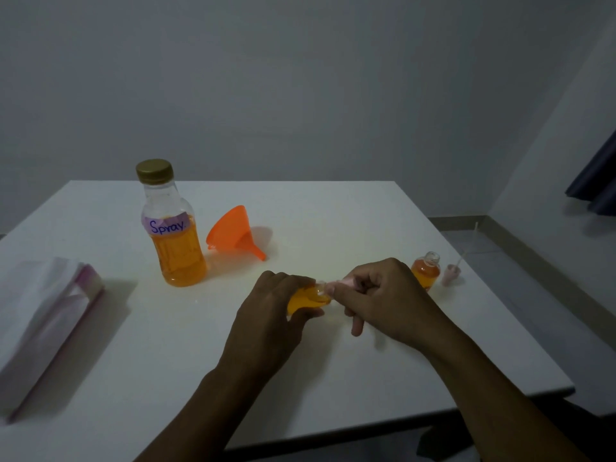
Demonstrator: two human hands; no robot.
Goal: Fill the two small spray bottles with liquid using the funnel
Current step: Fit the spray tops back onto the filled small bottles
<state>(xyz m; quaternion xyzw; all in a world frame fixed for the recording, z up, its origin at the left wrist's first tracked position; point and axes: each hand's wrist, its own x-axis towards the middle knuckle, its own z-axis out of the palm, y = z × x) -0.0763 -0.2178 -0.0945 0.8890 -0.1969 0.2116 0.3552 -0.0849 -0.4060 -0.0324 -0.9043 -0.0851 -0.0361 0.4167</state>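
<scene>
Funnel [233, 233] lies by big btl [173, 241], R hand [376, 295] half-hides open sm btl [427, 269]

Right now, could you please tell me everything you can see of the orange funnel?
The funnel is bright orange, seemingly plastic, with a wide cone, a narrow spout and a small tab on its rim. It lies on its side on the white table, mouth facing left, spout pointing right and toward the person, its tip down on the tabletop. It sits just right of the capped bottle; whether they touch is unclear.
</scene>
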